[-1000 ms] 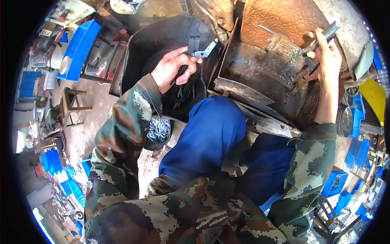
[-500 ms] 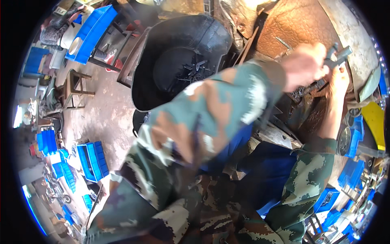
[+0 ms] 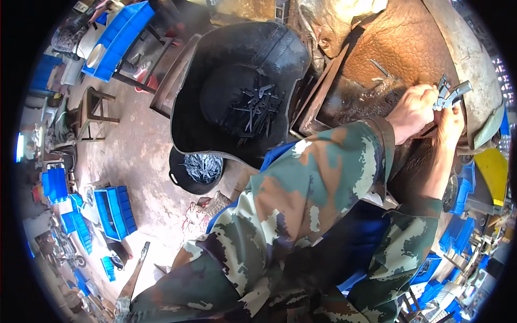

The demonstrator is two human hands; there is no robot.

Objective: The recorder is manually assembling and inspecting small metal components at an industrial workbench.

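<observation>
At the upper right, both hands meet at a grey metal piece [image 3: 448, 98] with prongs at one end and a thick round-ended bar at the other. My left hand [image 3: 411, 111] is closed, its fingertips at the piece's left side. My right hand [image 3: 449, 123] grips it from below with bent fingers. The piece's lower part is hidden by the fingers. Left of the hands, a thin metal strip [image 3: 379, 68] lies on a lumpy brown surface [image 3: 396, 43]. Wet, dark residue [image 3: 350, 102] lies below that strip.
A big black tub [image 3: 186, 121] holds several dark metal pieces [image 3: 256, 105]. Below it stands a black bucket [image 3: 177, 180] of shiny scraps [image 3: 203, 167]. Blue bins [image 3: 116, 212] and a wooden stool [image 3: 94, 116] stand left. A yellow panel [image 3: 491, 175] is at the right.
My left forearm has shifted right and slightly down, bringing the bucket of scraps into view. The metal piece has moved slightly down, and my hands, blurred before, now look sharper.
</observation>
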